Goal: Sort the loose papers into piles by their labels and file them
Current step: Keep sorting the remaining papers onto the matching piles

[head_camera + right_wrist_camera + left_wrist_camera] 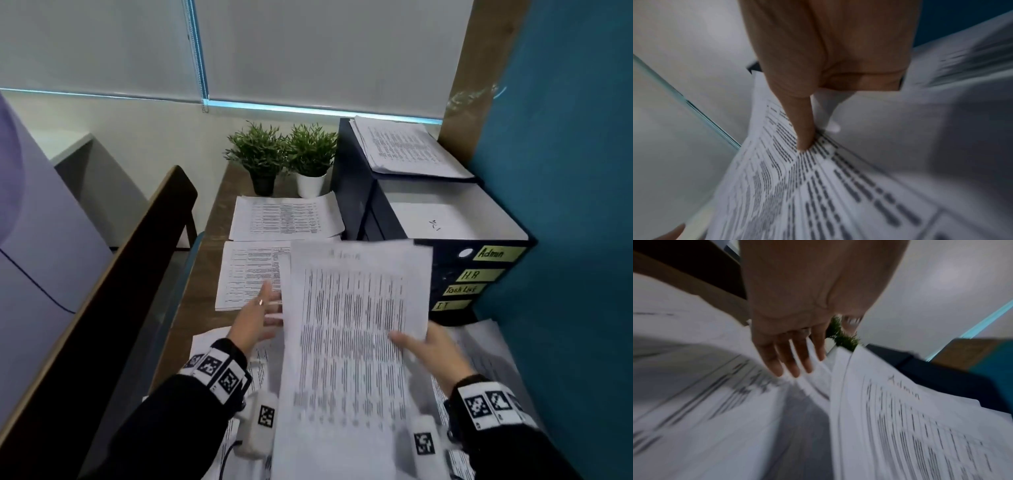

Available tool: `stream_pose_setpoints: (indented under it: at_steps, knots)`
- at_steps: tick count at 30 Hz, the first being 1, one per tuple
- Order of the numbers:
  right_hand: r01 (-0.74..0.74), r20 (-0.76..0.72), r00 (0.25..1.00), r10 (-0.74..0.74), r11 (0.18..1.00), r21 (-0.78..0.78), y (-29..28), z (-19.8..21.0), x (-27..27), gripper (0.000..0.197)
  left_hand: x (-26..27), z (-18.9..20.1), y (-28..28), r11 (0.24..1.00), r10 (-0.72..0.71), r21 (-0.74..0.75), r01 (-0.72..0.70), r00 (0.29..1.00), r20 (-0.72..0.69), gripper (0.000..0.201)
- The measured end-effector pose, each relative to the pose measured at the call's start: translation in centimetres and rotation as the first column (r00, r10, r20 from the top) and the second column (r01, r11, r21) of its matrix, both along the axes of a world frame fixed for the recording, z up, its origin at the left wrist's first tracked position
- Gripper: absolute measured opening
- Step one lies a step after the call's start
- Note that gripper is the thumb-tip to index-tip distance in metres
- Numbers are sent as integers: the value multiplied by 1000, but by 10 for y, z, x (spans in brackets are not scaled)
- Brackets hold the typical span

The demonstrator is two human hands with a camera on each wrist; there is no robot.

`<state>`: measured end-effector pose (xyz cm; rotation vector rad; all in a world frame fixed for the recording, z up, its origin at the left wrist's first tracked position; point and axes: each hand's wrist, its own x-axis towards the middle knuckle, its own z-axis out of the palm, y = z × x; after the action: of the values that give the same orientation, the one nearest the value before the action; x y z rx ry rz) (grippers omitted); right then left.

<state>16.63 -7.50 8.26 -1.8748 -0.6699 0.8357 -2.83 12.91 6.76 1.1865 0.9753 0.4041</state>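
My right hand (423, 346) pinches the right edge of a raised printed sheet (352, 335), thumb on top. The right wrist view shows that thumb (803, 129) pressing on the sheet (818, 186), with the fingers hidden underneath. The left wrist view shows the handwritten label "Admin" at the top of this sheet (904, 418). My left hand (269, 308) is open by the sheet's left edge, its fingers (791, 360) straight and holding nothing. Below lie loose papers (486, 349). Sorted piles sit behind: a near pile (246, 274) and a far pile (284, 219).
A dark blue file box (479, 274) at the right carries the labels Admin, H.R, Task List and IT, with another paper pile (407, 147) on top. Two potted plants (284, 154) stand at the back. A dark partition (120, 274) runs along the left, a teal wall (565, 171) along the right.
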Motion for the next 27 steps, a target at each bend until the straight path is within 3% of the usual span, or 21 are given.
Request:
stream_pose_setpoints:
  at_steps: [3,7,10,14,17,20,23,27]
  knots:
    - [-91,-22,996,88,945,-314,-26,-49,0,42,-1,-56,-6,1000,-24,-6,23,963,-268,28]
    - [-136,-86,990,108,863,-486,-43,-84,-10,38,-1,-99,-17,992,2,115,51,908,-419,46]
    - [-179,-75,984,164,841,-510,-44,-88,-15,35,-1,-104,-20,993,54,121,-10,929,-366,39]
    - [-201,-102,980,173,837,-509,-48,-92,-15,30,1,-89,-28,991,-27,120,63,960,-278,11]
    - [-198,-107,980,166,834,-514,-48,-95,-18,43,1,-78,-34,986,-118,86,142,964,-238,14]
    - [-210,-134,977,164,827,-521,-48,-95,-18,45,-6,-73,-33,971,-219,60,232,960,-177,22]
    - [-215,-140,976,165,815,-539,-48,-98,-16,45,-11,-71,-33,887,-408,128,443,883,-231,24]
    - [-224,-152,974,167,805,-550,-47,-92,-14,29,-13,-70,-38,760,-558,163,629,760,-334,21]
